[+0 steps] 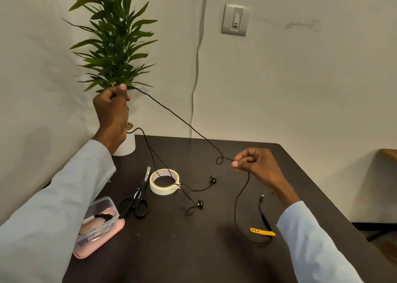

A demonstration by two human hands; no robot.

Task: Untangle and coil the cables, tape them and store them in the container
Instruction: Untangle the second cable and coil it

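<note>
Black cable (171, 113) is stretched in the air between 2 hands, evidently to draw out tangles: left hand (112, 109) grips it raised before the plant (113, 36), right hand (253, 164) pinches it low over the table (214, 250), beside 1 small loop. Slack hangs to the table, ending near a yellow tie (262, 232). Earbud leads trail across the tape roll (164, 184). Scissors (137, 199) and the container (96, 220) sit close by, presumably staged for taping and storage.

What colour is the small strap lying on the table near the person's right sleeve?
Yellow-orange. The slotted cable strap shows clearly in the head view, attached to a thin black cable on the dark table.
</note>
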